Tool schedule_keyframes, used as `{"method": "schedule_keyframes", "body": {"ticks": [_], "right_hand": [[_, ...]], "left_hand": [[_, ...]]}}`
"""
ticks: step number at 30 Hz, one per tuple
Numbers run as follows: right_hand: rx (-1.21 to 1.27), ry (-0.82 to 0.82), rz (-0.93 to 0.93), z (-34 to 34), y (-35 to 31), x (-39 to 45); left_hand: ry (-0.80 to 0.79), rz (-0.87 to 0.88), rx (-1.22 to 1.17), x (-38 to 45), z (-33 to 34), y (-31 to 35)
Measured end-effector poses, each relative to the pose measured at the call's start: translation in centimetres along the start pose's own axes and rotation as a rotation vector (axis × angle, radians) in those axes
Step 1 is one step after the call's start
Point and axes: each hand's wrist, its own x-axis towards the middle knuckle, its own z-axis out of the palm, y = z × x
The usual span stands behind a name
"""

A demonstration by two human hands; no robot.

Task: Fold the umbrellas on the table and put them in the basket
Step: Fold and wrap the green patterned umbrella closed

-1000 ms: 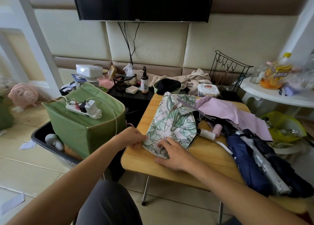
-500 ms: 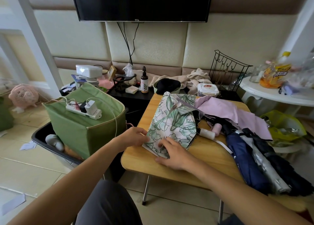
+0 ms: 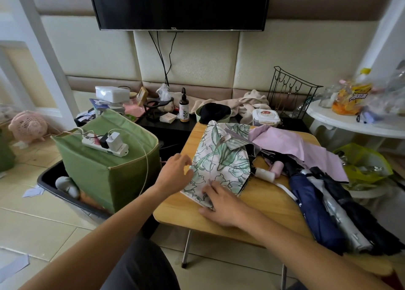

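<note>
Wooden desk (image 3: 258,204): floral umbrella (image 3: 221,158) runs near-to-far. Right hand (image 3: 221,204) flat, pressing its near tip; left hand (image 3: 175,173) loose, unclenched at its left edge.

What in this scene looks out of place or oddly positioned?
A white power strip with chargers plugged in sits atop the green fabric basket, an odd perch. Paper scraps lie scattered on the floor.

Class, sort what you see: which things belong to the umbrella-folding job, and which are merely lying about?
Belong to the job:
floral umbrella
pink umbrella
navy umbrella
table
left hand
right hand

Lying about:
TV
power strip
brown bottle
pink fan
wire rack
</note>
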Motion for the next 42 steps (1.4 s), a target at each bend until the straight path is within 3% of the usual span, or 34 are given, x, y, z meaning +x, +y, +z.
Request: {"method": "schedule_keyframes", "body": {"ticks": [3,5,8,10,12,16,18,21,23,27,29,33,36,38,40,42], "right_hand": [[-0.081,-0.095,-0.01,-0.4,-1.1,-0.9],[-0.098,-0.161,-0.037,-1.3,-1.8,-1.5],[-0.023,-0.189,-0.042,-3.4,-1.1,-1.2],[0.062,-0.039,-0.02,-5.0,0.0,-0.4],[0.114,0.214,0.017,-6.7,1.6,1.0],[0.038,0.645,0.071,-9.5,5.2,4.3],[-0.055,0.659,0.06,-9.9,6.6,5.9],[-0.237,0.496,0.112,-9.2,7.5,7.5],[-0.272,0.473,0.133,-8.5,7.6,8.1],[-0.333,0.81,-0.028,-8.4,6.9,8.0],[-0.328,0.883,-0.151,-8.9,6.1,6.9],[-0.185,0.707,-0.341,-7.8,3.8,4.1],[-0.19,0.454,-0.373,-5.2,2.5,1.9],[-0.18,0.274,-0.333,-3.2,2.1,0.9],[-0.158,0.21,-0.27,-1.8,1.8,0.0],[-0.082,0.234,-0.184,-1.3,1.2,-0.5]], "left_hand": [[-0.171,0.282,0.045,0.0,2.1,0.3],[-0.226,0.359,0.102,-0.3,4.1,-0.3],[-0.266,0.331,0.195,-0.8,5.8,-1.2],[-0.282,0.315,0.206,-0.9,6.1,-1.1],[-0.308,0.287,0.201,-0.9,5.9,-0.8],[-0.316,0.278,0.177,-1.0,5.6,-0.5],[-0.314,0.281,0.172,-1.0,5.6,-0.5],[-0.312,0.279,0.149,-0.9,5.6,-0.7],[-0.31,0.29,0.144,-0.9,5.7,-0.8],[-0.366,0.266,0.091,-0.9,5.1,-0.7],[-0.409,0.171,-0.07,-0.8,3.9,0.2],[-0.429,-0.28,-0.868,0.3,1.2,1.3],[-0.296,-0.528,-1.164,1.3,0.5,0.2],[-0.381,-0.546,-1.189,2.0,0.4,-1.0],[-0.439,-0.502,-1.072,2.3,0.3,-1.5],[-0.322,-0.481,-0.825,2.6,0.1,-1.6]]}}
